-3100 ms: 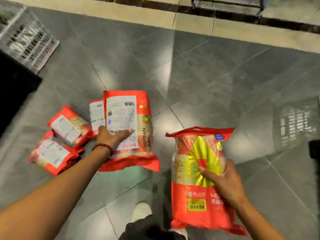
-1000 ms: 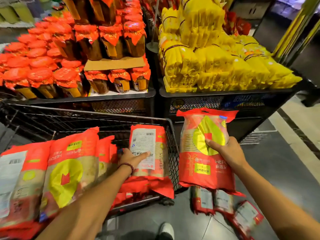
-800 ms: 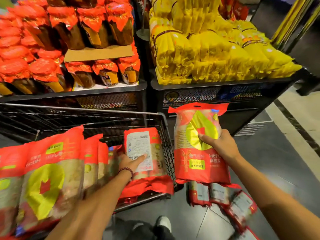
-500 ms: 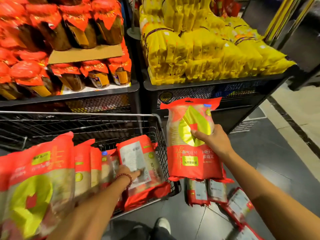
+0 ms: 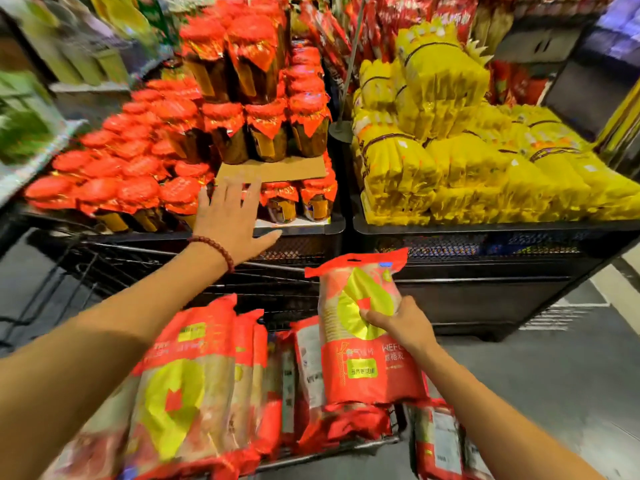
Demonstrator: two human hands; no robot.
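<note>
One packet (image 5: 367, 368) hovers over right edge of cart (image 5: 273, 267).

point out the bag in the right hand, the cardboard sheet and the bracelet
bag (image 5: 346, 317), head view, on its yellow emblem
cardboard sheet (image 5: 273, 169), head view, middle of its top face
bracelet (image 5: 214, 245), head view, beads on the left wrist
</note>
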